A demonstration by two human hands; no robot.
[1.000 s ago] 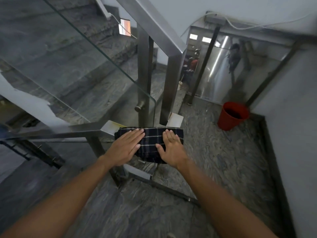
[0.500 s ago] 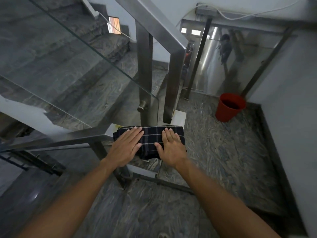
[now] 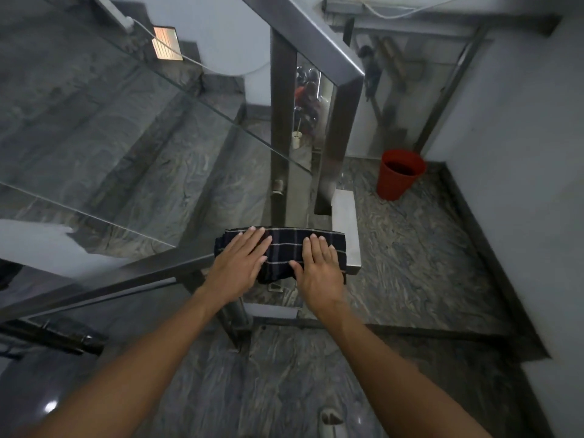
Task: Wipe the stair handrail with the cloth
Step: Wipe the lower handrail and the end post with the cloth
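Observation:
A dark checked cloth (image 3: 286, 248) lies folded over the horizontal steel handrail (image 3: 126, 279), right by its corner piece (image 3: 346, 229). My left hand (image 3: 240, 260) presses flat on the cloth's left half, fingers stretched forward. On the right half rests my right hand (image 3: 317, 270), also flat, its thumb on the cloth's near fold. The cloth's near edge hangs over the rail below my palms. Both forearms reach in from the bottom of the view.
Glass panels (image 3: 126, 137) run under the sloping upper rail (image 3: 316, 42), held by steel posts (image 3: 281, 121). Marble steps climb at the left. A red bucket (image 3: 398, 178) stands on the landing by the right wall (image 3: 521, 153).
Both hands and the cloth have slid a little to the right along the rail toward the corner piece. The head view has shifted too.

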